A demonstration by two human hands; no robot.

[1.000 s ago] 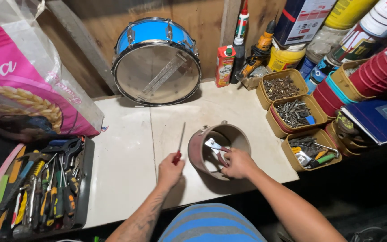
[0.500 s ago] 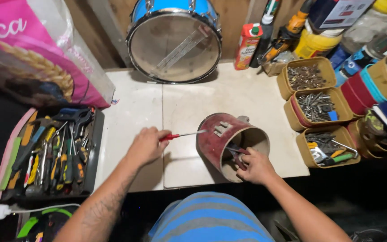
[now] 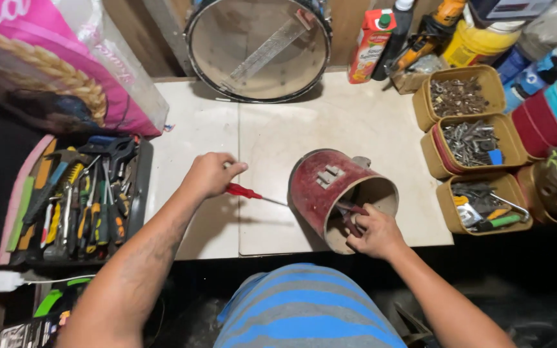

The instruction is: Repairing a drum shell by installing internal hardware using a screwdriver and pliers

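My left hand (image 3: 209, 174) is closed on a red-handled screwdriver (image 3: 247, 193), its thin shaft pointing right over the white worktop (image 3: 356, 129). A worn red can (image 3: 330, 187) leans toward me at the table's front edge. My right hand (image 3: 374, 231) reaches into the can's mouth and its fingers grip a dark red-handled tool (image 3: 351, 210) that sticks out of it. The screwdriver tip ends just left of the can.
A black tray of hand tools (image 3: 75, 200) lies to the left. A blue drum (image 3: 259, 45) stands at the back, a pink sack (image 3: 53, 71) at back left. Yellow tubs of screws and bits (image 3: 465, 145) line the right, with bottles and cans behind.
My left hand has carried the screwdriver leftward, away from the can. The can has tipped toward me and my right hand has sunk deeper into its mouth. The view has dropped closer.
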